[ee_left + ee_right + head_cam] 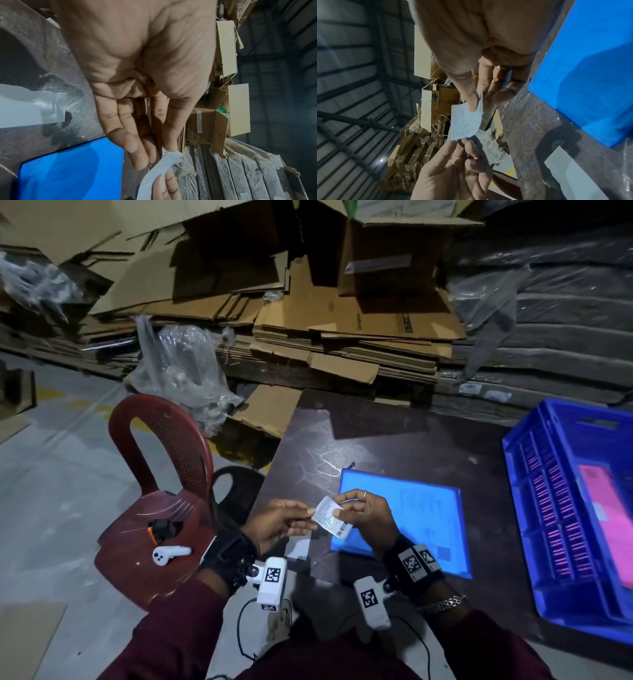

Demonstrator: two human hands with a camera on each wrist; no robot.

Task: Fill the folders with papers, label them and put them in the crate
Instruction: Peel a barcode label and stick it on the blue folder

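Flattened cardboard is piling up behind the dark counter (394, 433). Both the left hand (281, 523) and the right hand (366, 517) are pinching one label (331, 517) above the blue folder (421, 518), probably peeling it for sticking; the crate (534, 491) is waiting alongside.

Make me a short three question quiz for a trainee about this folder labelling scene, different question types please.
1. True or false: both the left hand and the right hand pinch the label.
2. Multiple choice: where is the blue folder? A) in the crate B) flat on the table C) on the chair
3. Fill in: the folder already in the crate is ____.

Key: 1 true. 2 B, flat on the table. 3 pink, the pink folder.
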